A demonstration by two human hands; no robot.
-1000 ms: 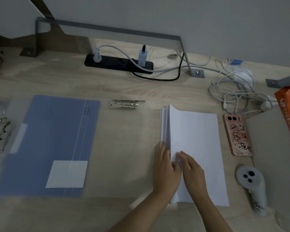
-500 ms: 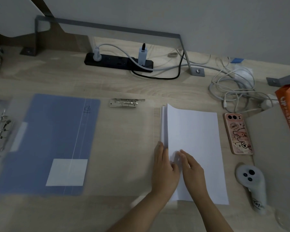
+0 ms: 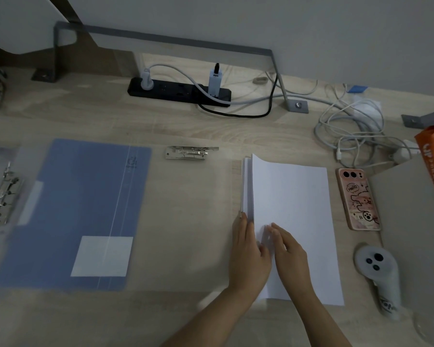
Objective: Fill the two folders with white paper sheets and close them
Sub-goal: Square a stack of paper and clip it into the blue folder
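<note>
Head view: both hands sat at paper stack [image 3: 291, 221]'s near-left corner, left hand [image 3: 248, 256] flat pinning its edge, right hand [image 3: 290, 251] fingers thumbing sheets. Open blue folder [image 3: 85, 196] lay well left, left hand nearer.

A pale wooden desk [image 3: 206, 126] carries an open blue folder [image 3: 85, 209] at left, a loose metal clip [image 3: 189, 153] mid-desk, a white paper stack [image 3: 293, 221] right of centre, then a phone [image 3: 358, 199], a white controller [image 3: 378, 274], tangled cables [image 3: 353, 128] and a far power strip [image 3: 178, 91].
</note>
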